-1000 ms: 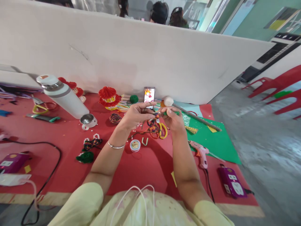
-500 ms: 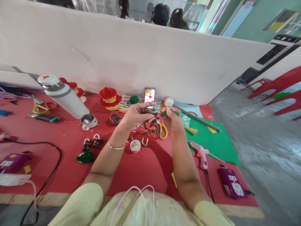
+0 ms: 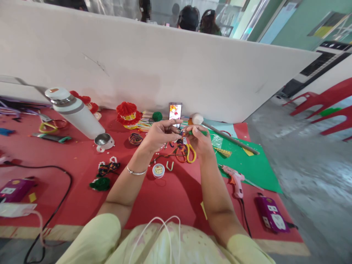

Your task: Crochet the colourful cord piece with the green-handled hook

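My right hand (image 3: 200,141) is closed around a green-handled crochet hook (image 3: 204,133), whose thin metal shaft points left. Facing it, my left hand (image 3: 159,136) pinches a small piece of dark multicoloured yarn work (image 3: 181,134) between thumb and fingers; the hook's tip meets it there, its exact place in the loops hidden. Both hands are raised above the red table. Below them lie yellow-handled scissors (image 3: 191,153). Nearer to me are a thread spool (image 3: 158,170) and a bent pale green piece (image 3: 169,166). A ball of multicoloured yarn (image 3: 135,139) rests left of my left hand.
A phone (image 3: 175,111) leans against the white partition (image 3: 154,66). Leftward stand a white flask (image 3: 78,115) and a metal cup (image 3: 103,141). A pink glue gun (image 3: 233,179) with its cord and a purple power box (image 3: 271,213) are at right.
The hook has shifted slightly in my right hand, with more of its green handle showing. The yarn work hanging below my fingers has drawn up and is less visible.
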Demonstrator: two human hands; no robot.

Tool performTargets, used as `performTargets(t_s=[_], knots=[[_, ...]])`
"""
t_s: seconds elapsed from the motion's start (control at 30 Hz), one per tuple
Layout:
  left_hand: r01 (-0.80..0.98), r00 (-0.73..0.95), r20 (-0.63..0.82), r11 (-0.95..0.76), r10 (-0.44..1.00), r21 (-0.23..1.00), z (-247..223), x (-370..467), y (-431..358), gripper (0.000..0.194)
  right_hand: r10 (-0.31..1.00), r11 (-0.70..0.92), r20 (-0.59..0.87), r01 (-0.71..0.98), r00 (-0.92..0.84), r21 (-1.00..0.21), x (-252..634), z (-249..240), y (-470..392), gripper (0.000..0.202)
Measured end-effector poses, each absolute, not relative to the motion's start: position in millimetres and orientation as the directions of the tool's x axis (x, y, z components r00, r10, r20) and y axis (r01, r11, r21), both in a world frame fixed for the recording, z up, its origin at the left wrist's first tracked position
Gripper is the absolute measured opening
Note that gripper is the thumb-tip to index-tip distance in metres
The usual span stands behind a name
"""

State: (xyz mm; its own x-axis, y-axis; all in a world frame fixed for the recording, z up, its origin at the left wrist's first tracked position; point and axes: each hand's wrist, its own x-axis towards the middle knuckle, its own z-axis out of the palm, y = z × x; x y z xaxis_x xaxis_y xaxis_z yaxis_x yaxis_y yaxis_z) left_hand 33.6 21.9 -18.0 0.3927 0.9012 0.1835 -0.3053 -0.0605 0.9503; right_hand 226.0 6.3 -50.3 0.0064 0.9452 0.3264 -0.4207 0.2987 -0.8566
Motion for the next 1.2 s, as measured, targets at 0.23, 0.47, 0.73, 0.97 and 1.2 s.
performTargets(t_s=[0.23,0.47,0.73,0.97,1.2], knots=[[-0.268,0.459,0.161,-0.036,0.874,0.963,-15,24,21,0.054,0.932,0.340,0.363,-0.336,-0.007,-0.878,236,-49,3,0.023],[-0.093,0.378,0.231,-0.212,0.896,0.973,-17,27,22,0.045,0.892,0.438,0.448,-0.123,-0.063,-0.890,249,-38,-4,0.015],[0.114,0.192,0.347,-0.372,0.918,0.921,-18,36,17,0.044,0.779,0.626,0.601,0.281,-0.178,-0.728,252,-17,-18,0.015],[-0.303,0.128,0.206,-0.159,0.970,0.940,-16,37,19,0.046,0.428,0.764,0.871,0.612,-0.243,-0.205,218,-30,-16,0.025],[-0.432,0.465,0.051,0.177,0.884,0.884,-11,20,28,0.039,0.492,0.809,0.844,0.471,-0.214,-0.352,223,-32,-16,0.032]])
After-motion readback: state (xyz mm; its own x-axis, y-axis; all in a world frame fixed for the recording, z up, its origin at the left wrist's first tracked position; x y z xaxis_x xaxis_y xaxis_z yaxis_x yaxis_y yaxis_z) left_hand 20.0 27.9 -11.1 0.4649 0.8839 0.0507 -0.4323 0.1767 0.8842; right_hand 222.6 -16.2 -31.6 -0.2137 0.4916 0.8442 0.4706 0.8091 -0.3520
